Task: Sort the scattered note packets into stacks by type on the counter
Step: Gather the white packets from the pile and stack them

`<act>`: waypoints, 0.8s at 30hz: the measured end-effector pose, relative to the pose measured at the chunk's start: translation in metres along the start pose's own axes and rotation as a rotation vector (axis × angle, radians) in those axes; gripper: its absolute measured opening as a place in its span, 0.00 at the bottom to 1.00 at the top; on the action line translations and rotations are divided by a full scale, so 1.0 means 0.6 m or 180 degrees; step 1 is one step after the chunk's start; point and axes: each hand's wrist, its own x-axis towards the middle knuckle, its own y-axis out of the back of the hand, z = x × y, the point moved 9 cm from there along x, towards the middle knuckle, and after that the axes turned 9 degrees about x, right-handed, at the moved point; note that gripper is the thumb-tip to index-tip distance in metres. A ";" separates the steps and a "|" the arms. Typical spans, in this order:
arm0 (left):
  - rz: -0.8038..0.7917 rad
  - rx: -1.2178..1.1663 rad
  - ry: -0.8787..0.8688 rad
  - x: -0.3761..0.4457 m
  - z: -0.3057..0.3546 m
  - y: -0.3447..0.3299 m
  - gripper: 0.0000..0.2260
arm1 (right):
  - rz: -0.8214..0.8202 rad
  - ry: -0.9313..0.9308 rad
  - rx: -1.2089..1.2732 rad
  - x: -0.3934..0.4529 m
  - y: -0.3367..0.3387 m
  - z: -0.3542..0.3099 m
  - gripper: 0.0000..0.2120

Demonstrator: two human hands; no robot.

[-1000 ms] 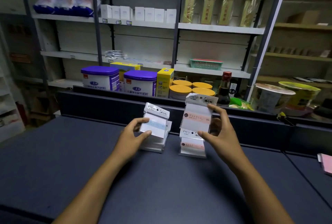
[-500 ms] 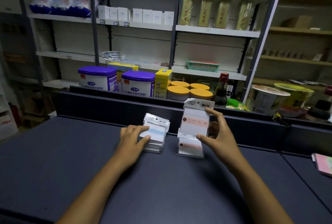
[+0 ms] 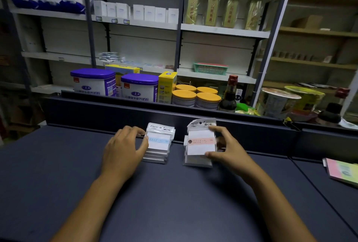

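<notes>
Two stacks of clear-wrapped note packets stand side by side on the dark counter point(image 3: 174, 193). The left stack point(image 3: 159, 144) has a blue band on its top packet; my left hand point(image 3: 124, 148) rests against its left side, thumb on the top packet's edge. The right stack point(image 3: 200, 144) has a pink band on top; my right hand point(image 3: 224, 148) grips its top packet, fingers at the upper right corner and thumb at the lower right corner. That packet lies flat on the stack.
A raised dark ledge point(image 3: 174, 113) runs behind the stacks, with purple-lidded tins point(image 3: 93, 82), a yellow box point(image 3: 166, 86), orange-lidded jars point(image 3: 195, 96) and a dark bottle point(image 3: 228, 96) beyond. A pink and green pad point(image 3: 342, 172) lies at the counter's right edge.
Both hands have lowered their packets onto the stacks: the blue-banded one down on the left stack, the pink-banded one from tilted and raised to flat on the right stack.
</notes>
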 end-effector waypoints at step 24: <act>-0.0251 -0.0178 0.0191 -0.007 0.003 -0.020 0.05 | -0.0381 -0.0411 -0.1361 -0.001 -0.031 0.061 0.27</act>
